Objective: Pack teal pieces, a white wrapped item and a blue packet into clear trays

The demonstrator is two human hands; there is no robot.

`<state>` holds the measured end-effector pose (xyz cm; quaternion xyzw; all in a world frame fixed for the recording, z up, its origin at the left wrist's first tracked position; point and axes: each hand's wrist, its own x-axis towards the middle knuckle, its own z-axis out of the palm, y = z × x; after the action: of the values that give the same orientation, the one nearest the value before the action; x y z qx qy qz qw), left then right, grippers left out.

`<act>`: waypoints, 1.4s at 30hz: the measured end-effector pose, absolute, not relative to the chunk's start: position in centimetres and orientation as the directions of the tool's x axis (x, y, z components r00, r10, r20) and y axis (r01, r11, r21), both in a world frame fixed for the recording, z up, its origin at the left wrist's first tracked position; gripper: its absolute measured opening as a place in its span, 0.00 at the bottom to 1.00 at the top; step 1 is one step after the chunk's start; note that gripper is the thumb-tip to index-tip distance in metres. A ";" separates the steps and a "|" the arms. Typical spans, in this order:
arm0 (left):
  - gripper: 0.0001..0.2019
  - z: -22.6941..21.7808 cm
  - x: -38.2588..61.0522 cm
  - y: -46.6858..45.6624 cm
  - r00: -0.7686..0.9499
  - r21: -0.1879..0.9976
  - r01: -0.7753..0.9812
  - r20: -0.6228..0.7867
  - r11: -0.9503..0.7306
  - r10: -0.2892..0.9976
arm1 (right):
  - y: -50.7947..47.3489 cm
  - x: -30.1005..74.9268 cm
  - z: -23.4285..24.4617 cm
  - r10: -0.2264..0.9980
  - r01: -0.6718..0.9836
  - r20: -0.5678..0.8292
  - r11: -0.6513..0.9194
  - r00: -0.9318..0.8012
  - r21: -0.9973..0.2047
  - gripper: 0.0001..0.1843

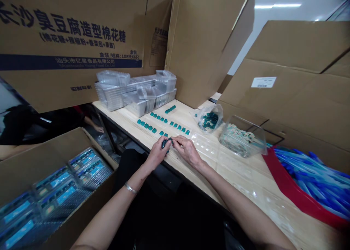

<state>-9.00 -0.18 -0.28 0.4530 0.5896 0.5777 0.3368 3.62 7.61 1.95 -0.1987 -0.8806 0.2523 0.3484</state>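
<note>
Two hands at the near edge of a tabletop, joined on one small piece.

Near left: open cardboard box [79,220] of blue-labelled packs [58,179]. Near centre: left hand [158,153], fingers curled around a dark teal piece [166,143]; right hand [187,149], fingertips pinched on the same piece, held just above the tabletop [246,177] edge. Beside the right hand: flat clear tray [205,146]. Just beyond the hands: rows of teal pieces [161,124]. Right, farther: clear bag [209,119] of teal pieces, clear tub [242,137] of pale pieces, red bin [287,188] at the right edge. Far: stack of clear trays [136,91], printed cartons [68,34] behind.
</note>
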 end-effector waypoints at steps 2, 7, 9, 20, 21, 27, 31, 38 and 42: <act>0.08 -0.3 -9.2 -0.1 -0.375 0.966 0.238 0.188 -0.102 0.908 | 7.5 3.6 1.8 0.523 0.198 0.522 0.808 -0.674 -0.555 0.12; 0.08 -0.7 -9.3 0.2 -0.384 0.958 0.278 0.172 -0.064 0.907 | 7.5 3.5 1.6 0.586 0.283 0.514 0.786 -0.627 -0.550 0.10; 0.10 -0.9 -9.3 0.2 -0.373 0.966 0.254 0.144 -0.048 0.916 | 7.4 3.5 1.5 0.552 0.297 0.539 0.820 -0.636 -0.489 0.10; 0.10 -1.2 -9.3 0.2 -0.395 0.978 0.208 0.086 -0.002 0.915 | 6.7 4.0 0.6 0.351 0.289 0.620 0.936 -0.701 -0.203 0.11; 0.11 -1.2 -9.3 0.0 -0.372 0.979 0.201 0.090 -0.014 0.924 | 6.5 4.2 0.6 0.340 0.286 0.617 0.940 -0.710 -0.188 0.11; 0.08 -1.5 -9.5 -1.2 -0.250 0.970 0.218 0.159 -0.104 0.955 | 5.5 5.5 1.4 0.290 0.188 0.566 0.954 -0.772 -0.233 0.14; 0.12 -1.8 -9.4 -1.7 -0.152 0.997 -0.057 -0.057 0.049 0.987 | 6.0 5.9 1.9 0.351 0.055 0.484 0.850 -0.802 -0.525 0.15; 0.17 -1.6 -9.6 -1.8 -0.110 0.963 -0.237 -0.154 0.125 0.982 | 7.5 5.5 2.3 0.421 -0.019 0.458 0.720 -0.783 -0.694 0.11; 0.18 -1.9 -10.2 -2.1 -0.209 0.973 -0.189 -0.169 0.130 0.963 | 10.2 4.6 2.4 0.423 0.033 0.508 0.791 -0.750 -0.611 0.11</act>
<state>-10.25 -2.11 -1.88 0.3556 0.5441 0.5554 0.5187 4.61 10.21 2.44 -0.1284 -0.8872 0.2965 0.3294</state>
